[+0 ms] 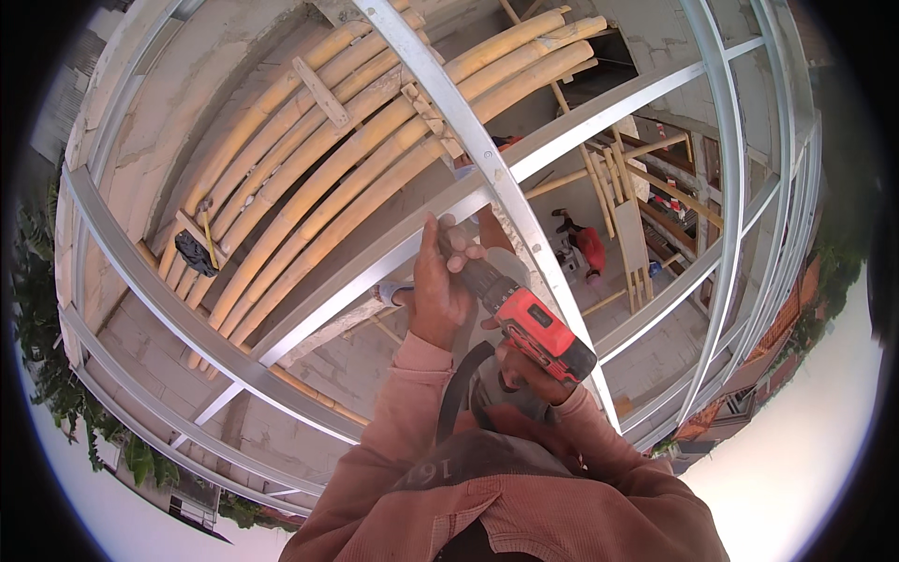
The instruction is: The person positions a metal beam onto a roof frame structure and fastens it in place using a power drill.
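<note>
A red and black cordless drill (pixel 538 332) is in my hands, its front end toward the upper left. My left hand (pixel 447 286) is closed around the drill's nose; whether a small fastener is also in those fingers I cannot tell. My right hand (pixel 529 373) grips the handle under the drill's body, partly hidden by it. Just beyond my left fingertips runs a silver metal crossbeam (pixel 358 273), and a long silver beam (pixel 543 262) passes just right of the drill. My feet and legs show in part below the beams.
Below the metal framework lie long bamboo poles (pixel 300 225) with short boards and a black object (pixel 195 253). A person in red (pixel 588 248) is down at the lower level, near bamboo scaffolding (pixel 627 234). Trees (pixel 56 375) and tiled roofs stand past the structure's edges.
</note>
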Demonstrator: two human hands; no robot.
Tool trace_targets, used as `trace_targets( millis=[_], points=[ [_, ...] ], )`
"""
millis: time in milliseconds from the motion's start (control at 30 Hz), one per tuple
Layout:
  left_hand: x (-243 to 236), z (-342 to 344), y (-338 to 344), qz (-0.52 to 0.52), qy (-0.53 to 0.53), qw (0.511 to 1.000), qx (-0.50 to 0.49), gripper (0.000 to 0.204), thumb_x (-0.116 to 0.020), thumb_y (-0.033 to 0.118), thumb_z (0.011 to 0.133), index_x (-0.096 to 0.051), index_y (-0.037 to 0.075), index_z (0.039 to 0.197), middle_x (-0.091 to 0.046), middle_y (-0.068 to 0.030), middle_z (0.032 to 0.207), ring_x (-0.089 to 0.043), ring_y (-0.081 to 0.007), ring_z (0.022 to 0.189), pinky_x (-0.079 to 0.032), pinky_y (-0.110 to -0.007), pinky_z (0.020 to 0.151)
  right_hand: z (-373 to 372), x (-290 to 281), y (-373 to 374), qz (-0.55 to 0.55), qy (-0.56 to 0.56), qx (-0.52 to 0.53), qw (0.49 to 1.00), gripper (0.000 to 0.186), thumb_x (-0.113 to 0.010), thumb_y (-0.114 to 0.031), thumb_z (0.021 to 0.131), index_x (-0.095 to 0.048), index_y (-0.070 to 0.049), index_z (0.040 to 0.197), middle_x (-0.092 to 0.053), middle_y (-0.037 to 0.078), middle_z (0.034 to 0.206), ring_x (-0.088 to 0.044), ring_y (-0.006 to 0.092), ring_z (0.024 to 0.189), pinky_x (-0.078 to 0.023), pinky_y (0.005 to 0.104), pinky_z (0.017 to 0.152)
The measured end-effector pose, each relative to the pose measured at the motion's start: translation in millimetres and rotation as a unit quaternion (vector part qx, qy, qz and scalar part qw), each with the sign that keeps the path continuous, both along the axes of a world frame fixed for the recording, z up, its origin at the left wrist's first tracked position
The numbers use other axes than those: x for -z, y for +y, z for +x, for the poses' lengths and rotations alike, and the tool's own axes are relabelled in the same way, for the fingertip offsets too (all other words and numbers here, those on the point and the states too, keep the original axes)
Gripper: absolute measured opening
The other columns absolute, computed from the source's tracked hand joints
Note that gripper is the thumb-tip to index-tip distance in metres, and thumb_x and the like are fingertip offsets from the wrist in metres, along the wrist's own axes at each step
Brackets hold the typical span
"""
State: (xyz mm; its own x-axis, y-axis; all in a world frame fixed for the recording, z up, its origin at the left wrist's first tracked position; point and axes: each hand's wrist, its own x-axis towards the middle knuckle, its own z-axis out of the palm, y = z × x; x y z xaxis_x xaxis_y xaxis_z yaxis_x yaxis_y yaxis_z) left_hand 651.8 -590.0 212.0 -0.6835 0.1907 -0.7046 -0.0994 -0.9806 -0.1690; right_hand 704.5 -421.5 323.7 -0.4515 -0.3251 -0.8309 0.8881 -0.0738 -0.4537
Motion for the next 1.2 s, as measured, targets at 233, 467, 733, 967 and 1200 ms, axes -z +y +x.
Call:
trace_targets(
  millis=[233,467,733,967,1200],
  points=[
    [-5.9,-40.5,73.4,-0.094,-0.06,0.942,0.317,0.066,-0.047,0.053,0.108,-0.043,0.001,0.149,-0.052,-0.0218,0.15,-0.06,-0.0299,0.13,-0.051,-0.042,0.106,-60.9,-1.6,101.8,0.118,-0.073,0.016,0.99,0.039,-0.063,-0.002,0.093,-0.062,-0.004,0.132,-0.057,-0.002,0.079,-0.051,0.0042,0.059,-0.043,0.0232,0.053],
    [24.5,-19.2,22.0,-0.424,-0.13,0.784,0.435,0.041,-0.048,0.043,0.11,-0.06,0.004,0.104,-0.067,-0.0093,0.085,-0.065,-0.0158,0.075,-0.052,-0.028,0.067,-69.7,42.3,129.0,0.174,-0.12,-0.063,0.975,0.032,-0.067,-0.008,0.094,-0.067,-0.009,0.126,-0.063,0.001,0.083,-0.059,0.009,0.062,-0.049,0.0274,0.058],
    [97.1,-41.0,7.3,-0.555,-0.104,0.721,0.402,0.045,-0.042,0.039,0.112,-0.06,-0.002,0.121,-0.067,-0.0128,0.113,-0.066,-0.0203,0.103,-0.053,-0.037,0.092,-74.7,102.6,121.4,0.236,0.322,-0.211,0.892,0.045,-0.075,-0.004,0.082,-0.066,-0.006,0.126,-0.068,0.016,0.127,-0.071,0.0352,0.099,-0.057,0.0396,0.085],
    [168.0,-54.6,-34.0,-0.556,0.107,0.466,0.68,0.042,-0.043,0.03,0.108,-0.055,-0.004,0.129,-0.063,-0.025,0.118,-0.059,-0.0365,0.104,-0.044,-0.045,0.098,-94.6,103.5,116.3,0.179,0.221,-0.15,0.947,0.04,-0.08,-0.007,0.086,-0.067,-0.006,0.124,-0.073,0.01,0.112,-0.071,0.0252,0.1,-0.056,0.0366,0.086],
    [142.9,-69.6,-22.3,-0.486,0.204,0.421,0.738,0.049,-0.046,0.03,0.105,-0.052,0.004,0.146,-0.05,-0.0238,0.15,-0.043,-0.0396,0.143,-0.034,-0.044,0.12,-117.9,109.8,126.6,0.17,0.279,-0.221,0.919,0.043,-0.08,-0.007,0.084,-0.066,-0.005,0.125,-0.072,0.012,0.117,-0.072,0.0271,0.099,-0.057,0.0365,0.084]
  ],
)
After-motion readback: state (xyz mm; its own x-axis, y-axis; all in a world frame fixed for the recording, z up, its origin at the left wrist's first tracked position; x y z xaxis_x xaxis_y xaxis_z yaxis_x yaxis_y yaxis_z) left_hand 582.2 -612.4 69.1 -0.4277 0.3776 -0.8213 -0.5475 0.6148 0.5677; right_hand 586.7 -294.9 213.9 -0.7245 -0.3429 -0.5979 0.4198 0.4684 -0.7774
